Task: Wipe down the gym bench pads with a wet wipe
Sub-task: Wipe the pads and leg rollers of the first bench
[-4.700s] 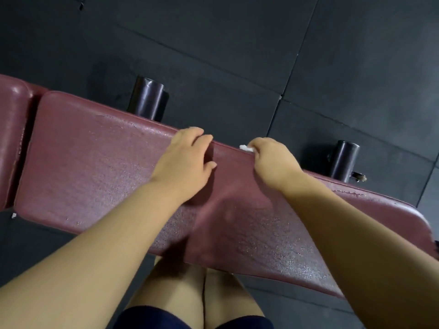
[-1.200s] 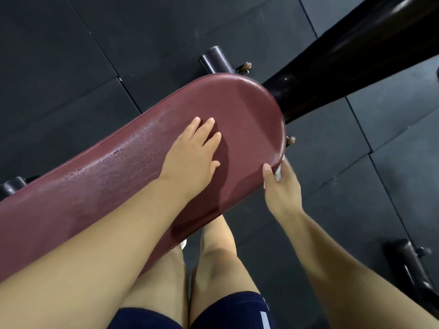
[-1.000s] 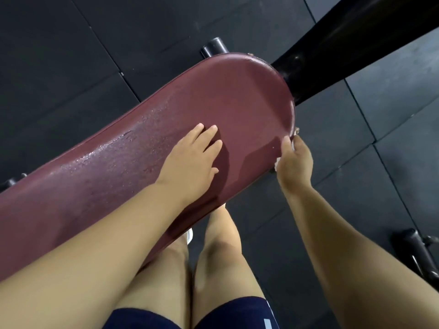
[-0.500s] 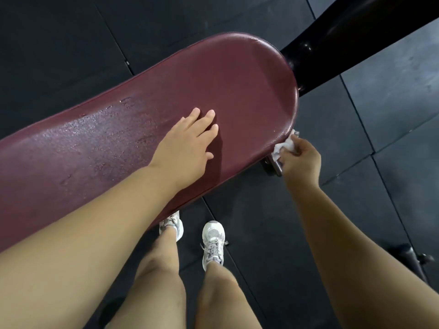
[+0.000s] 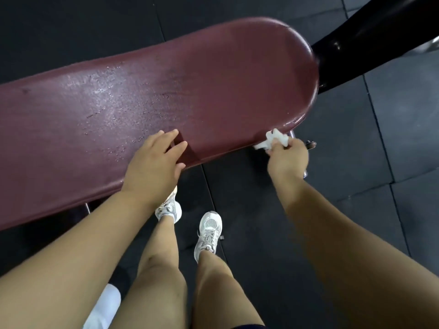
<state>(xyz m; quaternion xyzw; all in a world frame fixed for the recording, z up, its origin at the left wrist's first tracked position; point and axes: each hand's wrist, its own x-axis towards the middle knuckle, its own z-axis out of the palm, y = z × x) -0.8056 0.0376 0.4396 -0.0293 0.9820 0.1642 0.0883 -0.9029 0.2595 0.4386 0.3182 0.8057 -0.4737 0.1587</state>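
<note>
Head view: left hand lies flat on the maroon surface near its front edge, grip apart, fingers straight; right hand has its grip clamped on a crumpled white wipe, pressed to the surface's lower edge by the rounded end; 2 white shoes stand on the black floor below.

White sneakers stand on dark floor tiles near a black post.

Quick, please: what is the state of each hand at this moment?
Left hand: open, fingers straight, resting flat on the bench pad.
Right hand: closed, holding the wet wipe against the pad's near edge.
</note>
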